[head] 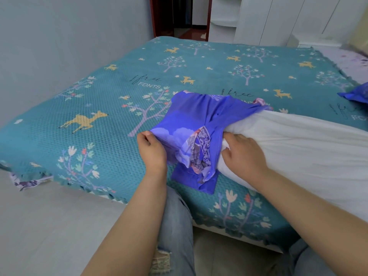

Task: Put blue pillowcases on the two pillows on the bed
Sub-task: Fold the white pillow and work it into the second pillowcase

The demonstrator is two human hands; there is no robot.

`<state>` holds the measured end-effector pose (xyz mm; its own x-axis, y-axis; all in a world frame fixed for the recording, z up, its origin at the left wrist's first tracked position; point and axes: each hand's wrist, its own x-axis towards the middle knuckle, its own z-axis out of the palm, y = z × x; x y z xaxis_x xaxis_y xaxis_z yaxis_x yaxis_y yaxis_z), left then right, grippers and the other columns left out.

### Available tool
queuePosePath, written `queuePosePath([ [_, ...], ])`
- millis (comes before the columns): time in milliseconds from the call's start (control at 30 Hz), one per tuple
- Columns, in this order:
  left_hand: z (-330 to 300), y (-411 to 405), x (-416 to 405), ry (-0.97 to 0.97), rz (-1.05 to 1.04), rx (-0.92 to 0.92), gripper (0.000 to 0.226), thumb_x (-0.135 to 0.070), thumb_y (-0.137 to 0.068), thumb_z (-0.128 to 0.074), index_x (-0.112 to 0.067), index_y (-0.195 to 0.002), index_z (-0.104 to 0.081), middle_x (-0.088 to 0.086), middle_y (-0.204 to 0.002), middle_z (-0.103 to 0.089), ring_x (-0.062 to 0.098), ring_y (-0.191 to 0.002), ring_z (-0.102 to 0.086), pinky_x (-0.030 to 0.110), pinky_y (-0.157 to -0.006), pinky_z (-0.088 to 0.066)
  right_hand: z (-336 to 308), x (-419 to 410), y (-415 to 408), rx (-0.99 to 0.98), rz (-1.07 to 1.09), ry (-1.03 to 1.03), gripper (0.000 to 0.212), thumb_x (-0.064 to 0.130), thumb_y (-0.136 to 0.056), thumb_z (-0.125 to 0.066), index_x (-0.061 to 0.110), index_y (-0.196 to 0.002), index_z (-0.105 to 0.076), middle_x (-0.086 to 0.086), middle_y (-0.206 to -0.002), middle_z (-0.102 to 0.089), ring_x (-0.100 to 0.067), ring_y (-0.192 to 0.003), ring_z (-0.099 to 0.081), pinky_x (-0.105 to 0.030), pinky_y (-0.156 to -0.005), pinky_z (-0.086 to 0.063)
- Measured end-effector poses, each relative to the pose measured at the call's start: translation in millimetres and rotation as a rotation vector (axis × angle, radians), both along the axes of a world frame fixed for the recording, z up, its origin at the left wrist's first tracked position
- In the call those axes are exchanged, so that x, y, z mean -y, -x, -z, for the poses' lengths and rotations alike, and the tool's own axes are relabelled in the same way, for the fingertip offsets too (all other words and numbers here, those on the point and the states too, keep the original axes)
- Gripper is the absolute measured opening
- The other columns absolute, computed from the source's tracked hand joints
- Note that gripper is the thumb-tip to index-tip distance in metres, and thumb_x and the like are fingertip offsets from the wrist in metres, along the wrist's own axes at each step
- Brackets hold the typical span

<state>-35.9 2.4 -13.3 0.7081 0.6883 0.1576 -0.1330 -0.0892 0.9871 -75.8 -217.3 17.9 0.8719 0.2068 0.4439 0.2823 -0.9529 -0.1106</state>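
Two hands gripping pillowcase, pillow cropped right

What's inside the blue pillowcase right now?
Only the white pillow's end enters the blue pillowcase; the rest lies bare on the bed. How far in is hidden by bunched fabric.

Smooth cloth pillowcase, waffle-textured bedspread

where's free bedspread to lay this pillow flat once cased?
Free: the wide stretch of bedspread left of the blue pillowcase, out to the wall-side edge, and the far strip toward the doorway. Crowded: the near right, under the white pillow, both hands, and a second blue item at the right edge.
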Motion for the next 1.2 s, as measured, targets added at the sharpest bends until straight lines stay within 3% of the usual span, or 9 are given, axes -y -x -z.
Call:
queuePosePath([
  [100,-2,-8,-10,-0.011,-0.012,-0.002,0.031,-0.013,-0.099,-0.034,-0.022,-0.069,-0.034,-0.003,-0.070,-0.042,0.017,-0.076,-0.040,0.036,-0.075,-0.036,4,8,2,-0.006,-0.086,0.018,0.050,0.024,-0.072,-0.032,0.012,-0.108,-0.064,-0.007,-0.088,-0.069,-0.028,-0.080,-0.064,-0.034,-0.066,-0.047],
  [200,6,-10,-21,-0.067,0.109,-0.167,0.015,-0.014,-0.097,-0.041,-0.009,-0.083,-0.046,0.021,-0.090,-0.056,0.029,-0.090,-0.054,0.039,-0.084,-0.038,9,14,1,-0.039,-0.097,0.042,0.049,0.023,-0.074,-0.031,0.011,-0.108,-0.064,-0.007,-0.095,-0.067,-0.030,-0.085,-0.064,-0.036,-0.069,-0.049],
  [400,-13,18,14,-0.927,0.114,-0.033,0.046,-0.052,-0.085,-0.046,-0.017,-0.112,-0.059,0.004,-0.114,-0.056,0.026,-0.102,-0.049,0.036,-0.085,-0.038,-2,-1,-4,-0.281,-0.124,-0.114,0.046,0.037,-0.079,-0.039,0.016,-0.115,-0.060,-0.006,-0.112,-0.063,-0.026,-0.104,-0.056,-0.037,-0.084,-0.046],
  [601,-23,11,36,-1.205,0.185,-0.170,0.016,-0.030,-0.069,-0.066,-0.016,-0.062,-0.066,0.004,-0.065,-0.060,0.029,-0.063,-0.058,0.032,-0.058,-0.043,9,-5,6,-0.480,-0.184,-0.572,0.031,0.039,-0.082,-0.058,0.023,-0.107,-0.066,0.007,-0.113,-0.063,-0.008,-0.104,-0.057,-0.034,-0.093,-0.045],
  [667,-30,14,43,-1.208,0.209,-0.158,0.015,-0.023,-0.065,-0.069,-0.013,-0.055,-0.062,0.004,-0.058,-0.057,0.029,-0.054,-0.057,0.027,-0.048,-0.040,16,-8,11,-0.369,-0.122,-0.786,0.009,0.018,-0.087,-0.061,0.016,-0.096,-0.062,0.000,-0.100,-0.062,-0.007,-0.090,-0.056,-0.027,-0.083,-0.043],
  [734,-37,23,53,-1.188,0.217,-0.124,0.016,-0.017,-0.066,-0.075,-0.012,-0.058,-0.061,0.006,-0.061,-0.059,0.029,-0.054,-0.057,0.026,-0.043,-0.036,18,-11,17,-0.154,-0.011,-0.967,0.016,0.009,-0.087,-0.061,0.020,-0.092,-0.052,0.004,-0.093,-0.055,-0.010,-0.082,-0.054,-0.018,-0.076,-0.041],
  [867,-40,32,69,-1.059,0.336,-0.221,0.020,-0.022,-0.095,-0.047,-0.006,-0.099,-0.058,0.014,-0.104,-0.059,0.035,-0.094,-0.057,0.040,-0.069,-0.042,18,-14,15,0.013,-0.087,-0.638,0.024,0.014,-0.088,-0.060,0.017,-0.109,-0.051,0.007,-0.110,-0.047,-0.015,-0.098,-0.055,-0.027,-0.082,-0.047],
  [1034,-27,23,37,-0.944,0.100,-0.284,0.034,-0.034,-0.080,-0.068,-0.008,-0.099,-0.058,0.015,-0.102,-0.056,0.035,-0.094,-0.052,0.043,-0.077,-0.044,-6,-13,5,-0.157,0.000,-0.380,0.043,0.042,-0.093,-0.048,0.025,-0.132,-0.042,0.003,-0.109,-0.056,-0.019,-0.090,-0.059,-0.031,-0.071,-0.045],
  [1201,-33,25,34,-0.987,0.203,-0.370,0.023,-0.032,-0.089,-0.056,-0.010,-0.096,-0.061,0.012,-0.103,-0.060,0.033,-0.096,-0.054,0.040,-0.071,-0.040,-14,-26,-5,0.111,-0.007,0.045,0.027,0.042,-0.086,-0.056,0.021,-0.096,-0.068,-0.006,-0.099,-0.053,-0.027,-0.090,-0.050,-0.035,-0.069,-0.049],
])
